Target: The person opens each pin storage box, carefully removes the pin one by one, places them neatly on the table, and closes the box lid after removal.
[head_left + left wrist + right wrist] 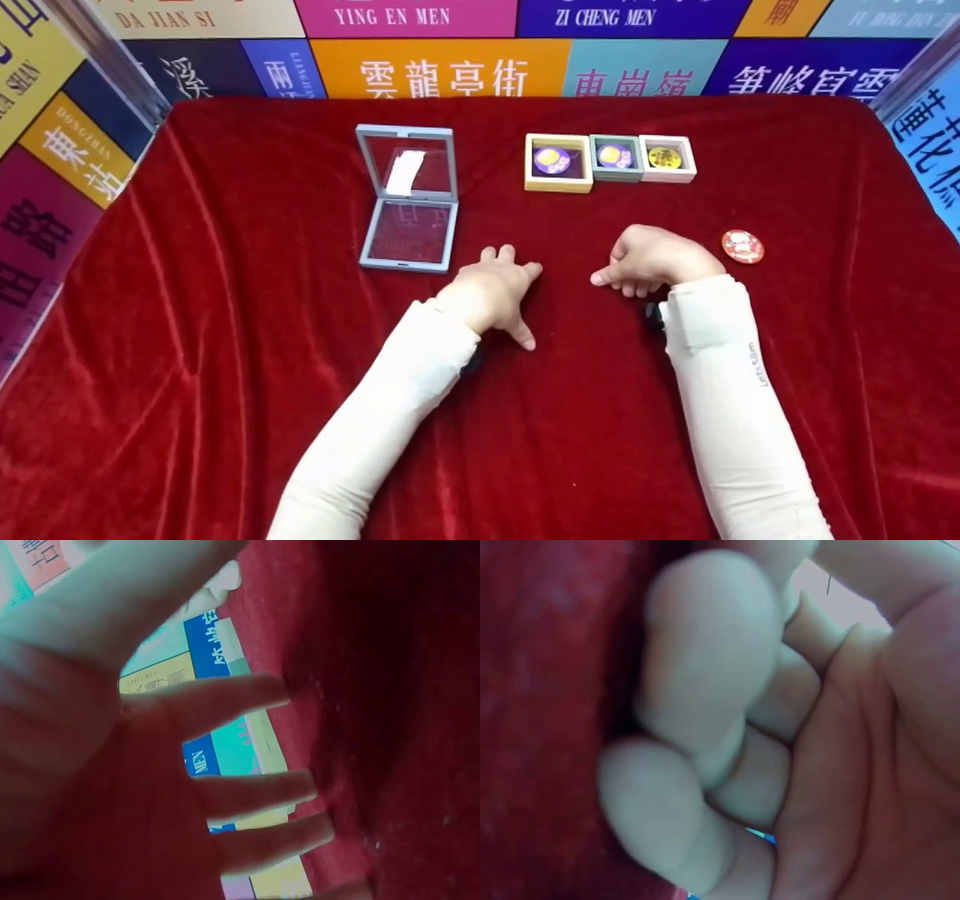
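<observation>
My left hand [491,291] is spread low over the red cloth, fingers straight and thumb apart. In the left wrist view its fingers [255,797] reach out with nothing between them. To its right, my right hand [649,259] has its fingers curled down at the cloth and its thumb pointing left. The right wrist view shows those bent fingers [705,652] close against the cloth, with no object visible in them. Nearest the left hand stands a blue-grey hinged frame [365,232] with clear panels, its lid raised. A round red badge [742,247] lies beyond the right wrist.
Three small box frames stand side by side at the back: a yellow one [559,186], a green one [616,177] and a white one [667,177], each holding a round badge. Wrinkled red velvet [570,420] covers the table. Colourful lettered panels [442,67] stand behind and beside it.
</observation>
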`<move>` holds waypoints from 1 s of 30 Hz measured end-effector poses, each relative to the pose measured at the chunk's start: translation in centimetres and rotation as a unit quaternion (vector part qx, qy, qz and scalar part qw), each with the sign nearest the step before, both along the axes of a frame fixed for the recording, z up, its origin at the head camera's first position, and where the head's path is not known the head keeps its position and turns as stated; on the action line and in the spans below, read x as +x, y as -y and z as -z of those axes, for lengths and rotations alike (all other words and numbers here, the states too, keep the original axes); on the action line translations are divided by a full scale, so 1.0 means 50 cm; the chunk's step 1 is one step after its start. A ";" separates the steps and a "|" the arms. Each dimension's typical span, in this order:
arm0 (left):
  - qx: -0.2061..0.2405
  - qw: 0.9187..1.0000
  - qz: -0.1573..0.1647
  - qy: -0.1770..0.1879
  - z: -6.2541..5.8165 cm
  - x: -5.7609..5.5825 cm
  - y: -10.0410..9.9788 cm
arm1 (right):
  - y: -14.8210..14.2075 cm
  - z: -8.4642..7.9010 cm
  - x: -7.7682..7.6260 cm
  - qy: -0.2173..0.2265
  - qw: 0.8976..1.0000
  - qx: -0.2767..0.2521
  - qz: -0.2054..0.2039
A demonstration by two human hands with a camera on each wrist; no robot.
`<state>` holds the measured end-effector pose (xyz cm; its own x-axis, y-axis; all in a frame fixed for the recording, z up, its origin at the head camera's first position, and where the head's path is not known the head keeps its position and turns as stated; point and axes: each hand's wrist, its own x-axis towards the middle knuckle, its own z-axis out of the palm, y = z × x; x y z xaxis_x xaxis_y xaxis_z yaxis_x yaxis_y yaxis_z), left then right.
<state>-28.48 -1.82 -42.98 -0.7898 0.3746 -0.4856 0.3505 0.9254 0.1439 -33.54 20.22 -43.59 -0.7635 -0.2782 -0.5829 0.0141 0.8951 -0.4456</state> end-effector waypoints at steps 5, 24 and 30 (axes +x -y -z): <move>0.002 1.000 -0.008 -0.002 0.009 0.004 0.006 | 0.019 0.003 0.005 -0.029 0.999 0.017 -0.009; -0.037 0.999 -0.014 -0.029 0.002 -0.007 0.009 | 0.181 -0.106 -0.161 -0.253 0.961 0.107 -0.006; -0.047 0.998 -0.015 -0.031 0.000 -0.006 -0.005 | 0.151 -0.123 -0.230 -0.172 0.974 0.122 0.079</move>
